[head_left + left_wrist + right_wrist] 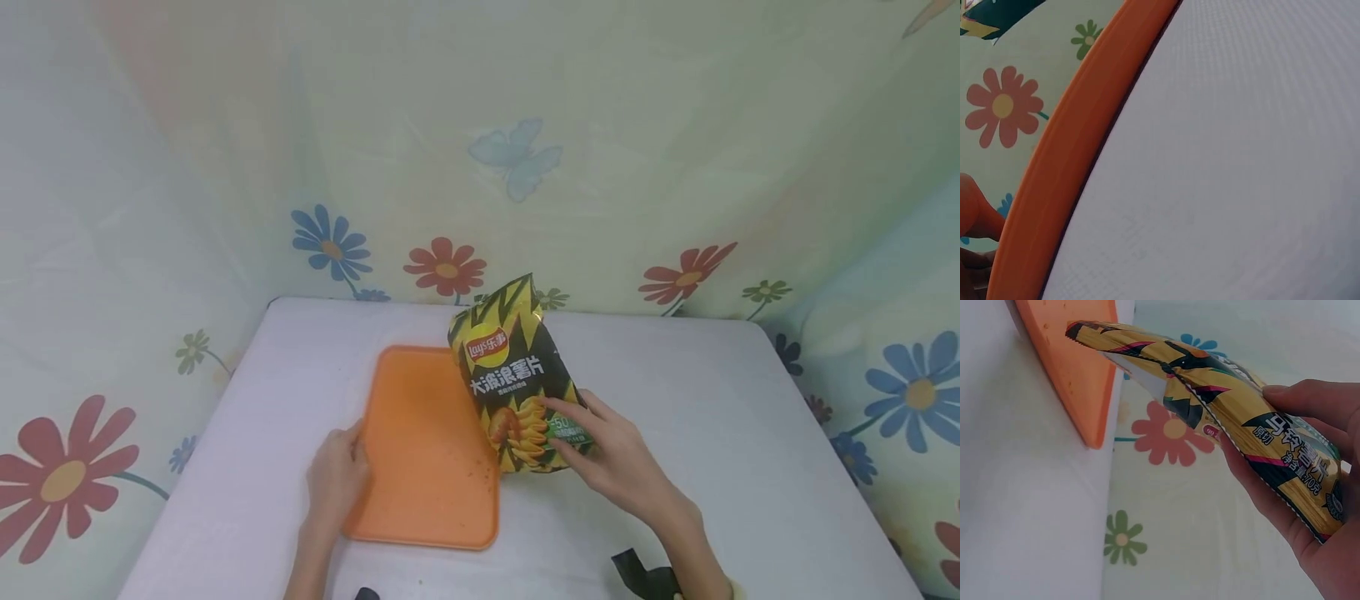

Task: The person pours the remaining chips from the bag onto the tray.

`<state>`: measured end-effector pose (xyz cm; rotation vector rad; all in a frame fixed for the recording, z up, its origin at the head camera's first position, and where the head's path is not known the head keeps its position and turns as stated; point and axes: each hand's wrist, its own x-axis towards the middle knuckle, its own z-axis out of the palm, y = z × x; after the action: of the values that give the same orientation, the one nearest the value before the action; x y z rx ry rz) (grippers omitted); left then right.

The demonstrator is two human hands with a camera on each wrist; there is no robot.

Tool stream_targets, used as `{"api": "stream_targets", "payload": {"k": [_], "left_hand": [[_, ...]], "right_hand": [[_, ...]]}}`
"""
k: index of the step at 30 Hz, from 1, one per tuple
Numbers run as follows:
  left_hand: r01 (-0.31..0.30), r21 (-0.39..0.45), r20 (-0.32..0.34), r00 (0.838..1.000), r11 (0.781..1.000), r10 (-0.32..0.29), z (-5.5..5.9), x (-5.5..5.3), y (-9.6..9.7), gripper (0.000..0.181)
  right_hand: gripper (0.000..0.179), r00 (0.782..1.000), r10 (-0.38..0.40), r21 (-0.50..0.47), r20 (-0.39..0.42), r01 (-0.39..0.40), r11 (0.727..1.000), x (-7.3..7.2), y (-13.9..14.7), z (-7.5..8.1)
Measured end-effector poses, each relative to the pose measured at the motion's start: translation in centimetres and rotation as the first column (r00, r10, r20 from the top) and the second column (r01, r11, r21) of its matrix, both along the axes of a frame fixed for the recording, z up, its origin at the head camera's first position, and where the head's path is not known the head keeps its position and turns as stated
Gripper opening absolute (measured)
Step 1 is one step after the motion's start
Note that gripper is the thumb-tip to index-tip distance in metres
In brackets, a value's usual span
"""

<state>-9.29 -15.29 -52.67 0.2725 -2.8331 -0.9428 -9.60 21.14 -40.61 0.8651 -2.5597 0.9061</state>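
Observation:
My right hand (pixel 618 454) grips the lower right part of a black and yellow bag of potato chips (pixel 517 375). In the right wrist view the bag (pixel 1235 406) is seen side-on, with the thumb on one face and the fingers round the other. The bag is tilted above the right side of an orange tray (pixel 427 450), covering its upper right corner. Dark specks show on the tray's lower right part. My left hand (pixel 337 471) holds the tray's left edge. In the left wrist view, only part of that hand (pixel 975 212) shows beside the orange rim (pixel 1054 162).
The tray is on a white table (pixel 712 417). Flowered curtains (pixel 525 242) hang behind the table and at both sides. A black strap (pixel 645 577) lies by my right wrist, and a small dark object (pixel 367 593) shows at the bottom edge.

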Motion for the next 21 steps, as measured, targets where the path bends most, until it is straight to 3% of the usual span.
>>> {"api": "stream_targets", "payload": {"k": [6,14,21], "left_hand": [[0.001,0.012,0.016,1.000,1.000,-0.001,0.1,-0.1,-0.1,0.040],[0.000,0.001,-0.006,1.000,1.000,0.000,0.1,-0.1,-0.1,0.040],[-0.007,-0.005,-0.014,1.000,1.000,0.006,0.1,0.1,0.0,0.039]], "right_hand": [[0.060,0.999,0.032,0.134,0.003,-0.032,0.990,-0.5,-0.5,1.4],[0.052,0.990,0.080,0.258,0.118,-0.109,0.960,-0.6,-1.6,2.8],[0.047,0.979,0.112,0.325,0.172,-0.164,0.932,-0.8,-2.6,3.2]]}}
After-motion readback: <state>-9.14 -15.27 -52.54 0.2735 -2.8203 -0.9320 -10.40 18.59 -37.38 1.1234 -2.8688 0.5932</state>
